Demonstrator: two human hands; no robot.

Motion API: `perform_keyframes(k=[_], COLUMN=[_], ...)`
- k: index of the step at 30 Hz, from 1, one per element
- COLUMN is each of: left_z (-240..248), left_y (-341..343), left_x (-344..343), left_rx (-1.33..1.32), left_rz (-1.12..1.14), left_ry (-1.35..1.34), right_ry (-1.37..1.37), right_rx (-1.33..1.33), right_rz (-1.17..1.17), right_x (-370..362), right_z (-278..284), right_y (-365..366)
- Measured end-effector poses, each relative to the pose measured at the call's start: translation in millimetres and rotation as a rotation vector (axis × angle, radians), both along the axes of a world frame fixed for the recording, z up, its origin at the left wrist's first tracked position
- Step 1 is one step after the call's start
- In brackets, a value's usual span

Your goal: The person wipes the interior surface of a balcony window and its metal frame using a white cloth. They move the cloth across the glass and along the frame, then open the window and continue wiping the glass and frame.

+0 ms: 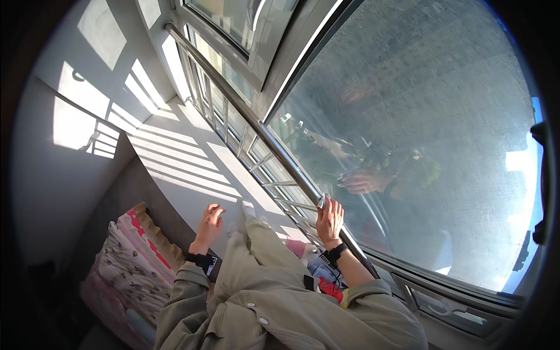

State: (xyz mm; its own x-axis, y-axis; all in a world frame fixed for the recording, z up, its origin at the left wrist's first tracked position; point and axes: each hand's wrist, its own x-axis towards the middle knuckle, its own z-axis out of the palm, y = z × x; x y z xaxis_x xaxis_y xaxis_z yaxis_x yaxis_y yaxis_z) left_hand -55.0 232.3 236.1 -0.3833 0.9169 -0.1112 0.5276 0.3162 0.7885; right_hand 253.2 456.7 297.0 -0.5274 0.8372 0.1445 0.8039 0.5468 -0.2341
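Note:
My right hand (331, 219) grips the shiny metal handrail (256, 123) that runs in front of the window, its fingers over the top. A small pale patch shows at its fingertips; I cannot make out what it is. My left hand (209, 226) hangs in the air over the white sill (185, 153), its fingers loosely bent and apart with nothing in them. Both wrists wear black bands. Under me, one foot in a white sock (248, 208) stands on the sill.
Thin metal bars (226, 119) join the rail to the sill. A large dusty windowpane (408, 134) fills the right side, and another window sash (248, 29) is above. Folded floral bedding (131, 256) lies low at left. Pink cloth (296, 248) and a red-and-yellow thing (330, 290) sit near my right leg.

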Motion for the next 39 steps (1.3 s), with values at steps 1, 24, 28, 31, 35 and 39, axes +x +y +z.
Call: perform_keyframes(k=[1,24,28,31,35,39], left_z=[-1,26,23,24,29,34], left_y=[0,-34,-65,-65,-43,-21], left_x=[4,24,32,36,36,26], left_rx=[0.014,-0.019,-0.104,-0.092,-0.055,0.036], left_rz=[-0.005,0.279,0.42,0.486,0.531,0.533], left_ry=[0.0,-0.107,-0.167,-0.11,-0.095,-0.105], right_ry=[-0.01,0.08,-0.008,-0.003,-0.062,-0.095], right_rx=[0.033,-0.044,0.01,0.139,0.183,0.16], right_rz=[0.033,0.261,0.236,0.268,0.222,0.22], right_x=[2,-68,-81,-156,-286,-388], right_z=[0,-15,-19,-30,-41,-46], right_y=[1,39,38,57,94,122])
